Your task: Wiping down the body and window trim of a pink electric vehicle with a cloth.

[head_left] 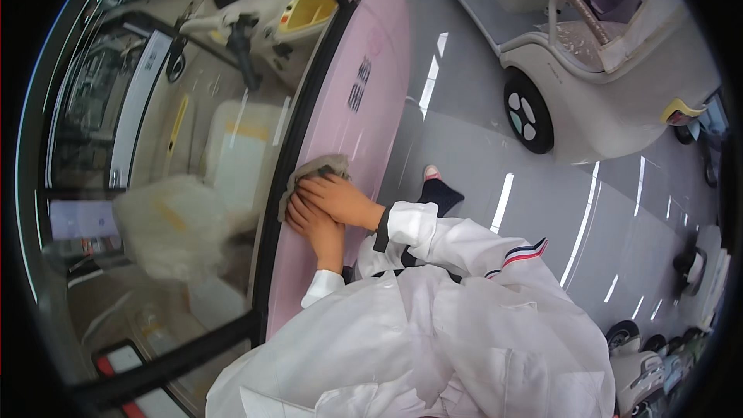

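Both my hands are together on a grey-brown cloth [316, 169], held against the pink body panel [331, 128] of a small vehicle, beside its black window trim [299, 110]. My right hand [342, 200] lies uppermost, its fingers bent onto the cloth. Just below and partly under it, my left hand [316, 227] has its fingertips at the cloth's lower edge. Part of the cloth is hidden beneath the fingers. Dark characters [360, 84] mark the panel farther up.
Through the window glass [232, 69] show a plastic-covered seat [238, 151] and a yellow tray [307, 11]. A cream three-wheeled vehicle [592, 87] with a black tyre [527, 110] stands across the glossy grey floor [464, 145]. More vehicles [644, 371] line the lower right.
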The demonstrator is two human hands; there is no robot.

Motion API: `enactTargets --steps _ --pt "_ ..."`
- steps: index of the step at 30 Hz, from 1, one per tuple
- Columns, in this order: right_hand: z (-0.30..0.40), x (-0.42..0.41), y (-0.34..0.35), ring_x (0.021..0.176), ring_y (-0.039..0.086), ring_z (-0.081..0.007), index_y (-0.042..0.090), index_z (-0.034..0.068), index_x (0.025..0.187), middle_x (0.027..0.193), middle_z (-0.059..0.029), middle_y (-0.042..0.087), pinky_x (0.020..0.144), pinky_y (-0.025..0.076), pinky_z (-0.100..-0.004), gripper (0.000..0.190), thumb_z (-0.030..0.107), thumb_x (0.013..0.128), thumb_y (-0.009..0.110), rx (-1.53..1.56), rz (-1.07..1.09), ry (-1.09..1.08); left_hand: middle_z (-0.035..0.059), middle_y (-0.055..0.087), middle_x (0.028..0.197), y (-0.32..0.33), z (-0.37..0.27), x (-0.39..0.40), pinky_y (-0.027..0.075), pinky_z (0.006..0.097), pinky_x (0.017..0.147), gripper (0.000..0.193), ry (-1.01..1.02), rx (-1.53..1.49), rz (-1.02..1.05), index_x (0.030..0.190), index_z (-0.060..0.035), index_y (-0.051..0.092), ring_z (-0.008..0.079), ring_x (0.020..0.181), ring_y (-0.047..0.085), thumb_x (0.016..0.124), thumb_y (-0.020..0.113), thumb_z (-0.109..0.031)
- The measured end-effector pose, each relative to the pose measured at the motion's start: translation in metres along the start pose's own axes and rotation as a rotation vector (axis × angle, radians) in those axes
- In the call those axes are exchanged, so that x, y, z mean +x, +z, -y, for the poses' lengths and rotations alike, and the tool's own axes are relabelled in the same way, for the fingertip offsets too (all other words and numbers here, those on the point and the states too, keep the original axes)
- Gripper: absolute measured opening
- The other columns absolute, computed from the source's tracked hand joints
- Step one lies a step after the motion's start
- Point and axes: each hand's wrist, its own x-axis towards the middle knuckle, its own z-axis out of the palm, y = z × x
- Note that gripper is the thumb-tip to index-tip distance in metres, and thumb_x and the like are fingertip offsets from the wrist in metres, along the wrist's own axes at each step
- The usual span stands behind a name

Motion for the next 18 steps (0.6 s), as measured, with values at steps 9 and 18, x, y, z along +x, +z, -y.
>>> enactTargets --steps 9,18 --pt "-0.148 0.038 -0.062 0.109 0.051 -0.0167 0.057 0.009 0.113 0.119 -0.0034 0.052 0.081 0.041 -0.0308 0.04 0.017 0.074 0.057 -0.093 -0.035 0.056 0.022 0.036 0.13 0.02 -0.104 0.136 0.026 0.0513 0.104 0.069 0.077 0.006 -0.059 0.132 0.0074 0.031 0.037 0.123 0.034 0.08 0.059 -0.029" --pt "-0.26 0.074 -0.108 0.111 0.051 -0.0189 0.055 0.009 0.117 0.122 -0.0046 0.051 0.086 0.041 -0.0346 0.04 0.016 0.077 0.055 -0.001 0.112 0.146 0.0205 0.034 0.135 0.052 -0.17 0.233 0.025 0.0504 0.105 0.067 0.034 -0.022 -0.091 0.133 0.0057 0.03 0.0351 0.125 0.033 0.081 0.056 -0.029"
